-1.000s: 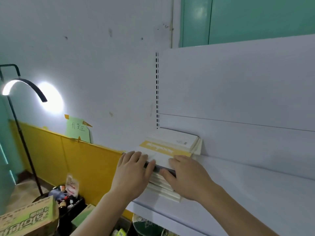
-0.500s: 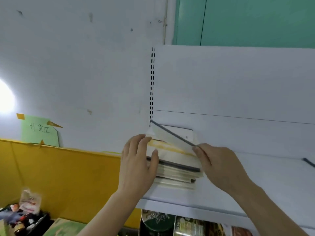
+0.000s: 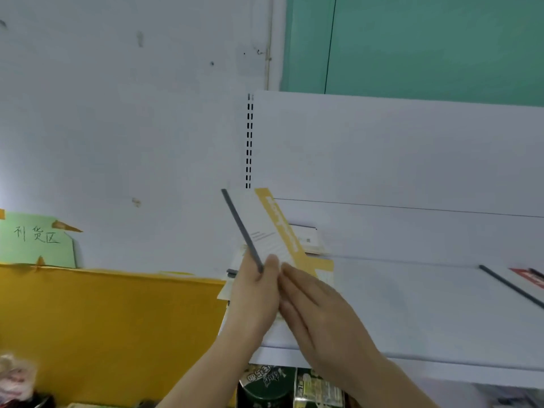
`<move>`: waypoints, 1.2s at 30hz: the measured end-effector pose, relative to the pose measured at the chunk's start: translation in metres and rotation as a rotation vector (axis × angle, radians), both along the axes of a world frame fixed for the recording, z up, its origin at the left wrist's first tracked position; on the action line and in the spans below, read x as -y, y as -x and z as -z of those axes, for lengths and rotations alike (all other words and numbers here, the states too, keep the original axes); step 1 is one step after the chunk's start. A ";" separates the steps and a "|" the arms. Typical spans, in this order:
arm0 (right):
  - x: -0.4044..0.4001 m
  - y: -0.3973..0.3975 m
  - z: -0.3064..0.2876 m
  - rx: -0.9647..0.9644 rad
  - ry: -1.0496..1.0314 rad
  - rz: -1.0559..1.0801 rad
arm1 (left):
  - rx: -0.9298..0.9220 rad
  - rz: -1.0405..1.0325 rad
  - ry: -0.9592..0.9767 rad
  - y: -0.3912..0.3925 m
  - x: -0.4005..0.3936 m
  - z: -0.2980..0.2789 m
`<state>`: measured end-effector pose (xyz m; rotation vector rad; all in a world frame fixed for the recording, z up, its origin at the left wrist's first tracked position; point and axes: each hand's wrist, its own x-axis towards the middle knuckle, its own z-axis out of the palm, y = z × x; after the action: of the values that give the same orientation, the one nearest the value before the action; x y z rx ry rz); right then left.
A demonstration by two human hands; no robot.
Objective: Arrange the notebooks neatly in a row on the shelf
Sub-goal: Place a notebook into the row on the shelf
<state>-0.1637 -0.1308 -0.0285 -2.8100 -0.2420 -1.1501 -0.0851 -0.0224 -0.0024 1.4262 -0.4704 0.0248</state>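
We hold one notebook [image 3: 266, 231] tilted above the stack [image 3: 306, 245] at the shelf's [image 3: 412, 304] left end; left hand [image 3: 253, 298] pinches its grey spine, right hand [image 3: 318, 304] lies flat against its cover. We should stand it upright, spine outward, against the back panel.

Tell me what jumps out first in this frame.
Dead centre, a notebook with a yellow stripe and grey spine tilts up off the stack at the shelf's left end, held between the left hand and right hand. The yellow panel fills the lower left, a green note taped above it. At far right another grey-spined book lies flat.
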 end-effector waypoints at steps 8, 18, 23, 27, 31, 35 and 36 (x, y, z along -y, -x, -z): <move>0.061 -0.012 0.000 -0.357 -0.165 0.355 | -0.011 -0.169 -0.024 -0.028 -0.032 0.008; 0.076 -0.015 -0.028 -0.466 -0.143 0.362 | -0.047 -0.145 -0.067 -0.028 -0.047 0.009; 0.087 -0.004 -0.049 -0.010 -0.265 0.434 | -0.072 -0.133 -0.014 -0.027 -0.045 0.002; 0.044 0.003 -0.048 0.265 -0.239 0.248 | -0.133 -0.009 0.045 -0.017 -0.028 -0.001; -0.001 -0.010 -0.002 0.206 -0.016 0.209 | -0.239 0.161 0.178 -0.001 -0.005 -0.007; -0.016 -0.011 0.015 0.176 0.069 0.279 | -0.305 0.269 0.242 0.004 0.003 -0.005; -0.017 -0.008 0.013 0.171 0.084 0.304 | -0.323 0.289 0.267 0.004 0.004 -0.004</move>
<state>-0.1555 -0.1143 -0.0418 -2.8942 0.1356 -1.4760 -0.0890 -0.0263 0.0019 1.0647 -0.3843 -0.3588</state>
